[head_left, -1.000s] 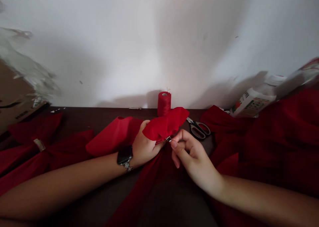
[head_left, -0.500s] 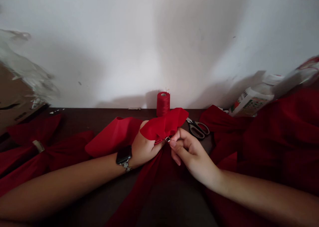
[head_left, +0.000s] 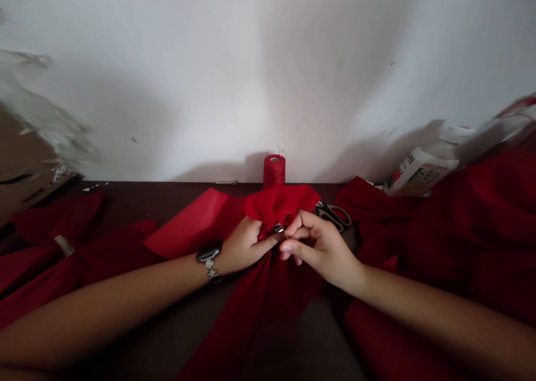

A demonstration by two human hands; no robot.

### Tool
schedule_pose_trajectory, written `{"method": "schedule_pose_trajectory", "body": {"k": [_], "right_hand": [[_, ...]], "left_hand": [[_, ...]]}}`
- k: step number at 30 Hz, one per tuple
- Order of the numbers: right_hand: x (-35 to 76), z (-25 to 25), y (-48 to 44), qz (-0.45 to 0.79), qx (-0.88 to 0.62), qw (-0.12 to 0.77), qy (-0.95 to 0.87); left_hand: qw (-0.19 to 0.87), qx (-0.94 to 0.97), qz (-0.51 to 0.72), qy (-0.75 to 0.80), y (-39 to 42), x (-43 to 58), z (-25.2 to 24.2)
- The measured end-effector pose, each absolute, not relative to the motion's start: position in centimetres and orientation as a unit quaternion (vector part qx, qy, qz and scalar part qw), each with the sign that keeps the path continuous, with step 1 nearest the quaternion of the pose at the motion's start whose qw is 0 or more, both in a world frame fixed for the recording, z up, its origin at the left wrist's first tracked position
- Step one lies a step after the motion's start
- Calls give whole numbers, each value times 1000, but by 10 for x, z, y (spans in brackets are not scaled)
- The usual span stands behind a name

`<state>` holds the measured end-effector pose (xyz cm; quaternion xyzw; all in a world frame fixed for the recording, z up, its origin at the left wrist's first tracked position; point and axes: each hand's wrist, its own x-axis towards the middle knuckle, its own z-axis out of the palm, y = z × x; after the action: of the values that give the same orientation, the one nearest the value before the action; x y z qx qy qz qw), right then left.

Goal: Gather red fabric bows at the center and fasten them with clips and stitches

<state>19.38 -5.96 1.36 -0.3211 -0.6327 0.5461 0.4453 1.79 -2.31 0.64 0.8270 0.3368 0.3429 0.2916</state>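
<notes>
My left hand point(head_left: 245, 247) grips a gathered bunch of red satin-like fabric point(head_left: 280, 205) at its narrowed middle, with a wristwatch point(head_left: 208, 252) on that wrist. My right hand point(head_left: 322, 248) pinches a small metal clasp point(head_left: 279, 228) at the fabric's gathered centre, and the fingertips of both hands nearly meet there. A long tail of the red fabric point(head_left: 238, 308) hangs towards me below the hands. The clasp is partly hidden by my fingers.
A red thread spool point(head_left: 274, 172) with pins in its top stands behind the fabric, and black-handled scissors point(head_left: 334, 215) lie to the right. Another red bow with a metal band point(head_left: 63, 245) lies left on the dark table point(head_left: 125, 199). Red cloth point(head_left: 460, 236) is heaped right.
The red fabric is now bunched tighter and sits lower between my hands. Both hands have drawn closer together around the clasp, and the fabric's loose upper fold has flattened.
</notes>
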Motion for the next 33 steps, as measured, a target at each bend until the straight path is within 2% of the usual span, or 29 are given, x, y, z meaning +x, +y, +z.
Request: {"method": "schedule_pose_trajectory", "body": {"k": [3, 7, 16, 19, 25, 33], "right_hand": [[200, 14, -54, 478, -302, 423, -709], [202, 16, -53, 454, -290, 417, -733], [201, 15, -55, 402, -323, 410, -752], [202, 14, -55, 344, -326, 414, -778], [204, 13, -58, 138, -324, 397, -848], [199, 13, -61, 139, -328, 408, -841]], "left_hand": [[336, 803, 351, 345, -21, 17, 7], [361, 802, 349, 324, -20, 17, 9], [352, 806, 344, 330, -22, 17, 8], [353, 806, 337, 335, -22, 18, 9], [266, 819, 331, 385, -22, 19, 8], [183, 834, 349, 385, -24, 19, 9]]}}
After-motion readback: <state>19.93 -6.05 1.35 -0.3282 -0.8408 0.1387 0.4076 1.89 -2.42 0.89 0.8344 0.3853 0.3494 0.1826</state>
